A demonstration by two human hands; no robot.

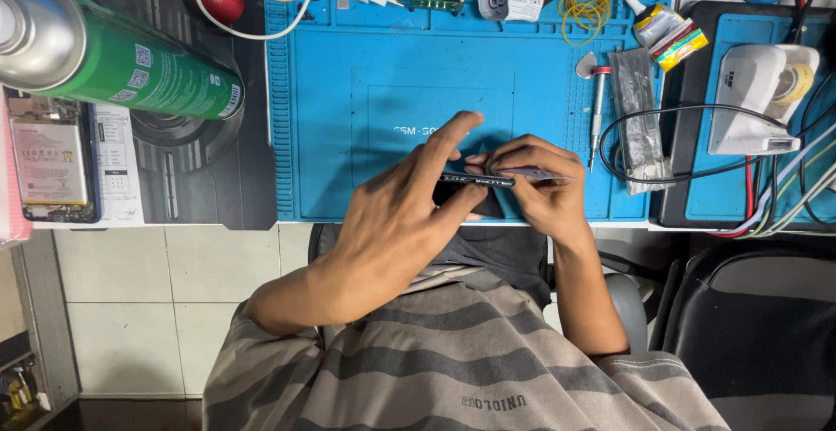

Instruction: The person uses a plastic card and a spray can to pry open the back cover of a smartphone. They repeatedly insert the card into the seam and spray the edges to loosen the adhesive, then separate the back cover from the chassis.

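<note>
Closest to the camera is a striped shirt (453, 370). Just past it, both hands meet at the near edge of the blue mat (366, 170) on the table.

The left hand (396, 213) is wrapped around a thin dark phone (475, 180) and holds it on its edge, with the pointer finger sticking out straight. The right hand (540, 183) pinches a thin flat card (535, 173), and the card's edge sits against the side of the phone.

The phone hangs right over the edge of the mat, above the lap. If the left hand slips, it could fall down to the floor. If the card is pushed too hard, it could bend, or skid off and poke a finger. It could also go in too deep and hurt the parts inside, though I cannot see how far in it is.

Farther back lies a small screwdriver (597, 113). A black cable (662, 148) curls near the right hand, so an elbow could snag it. The green can (131, 57) on the left lies on its side and might roll.
</note>
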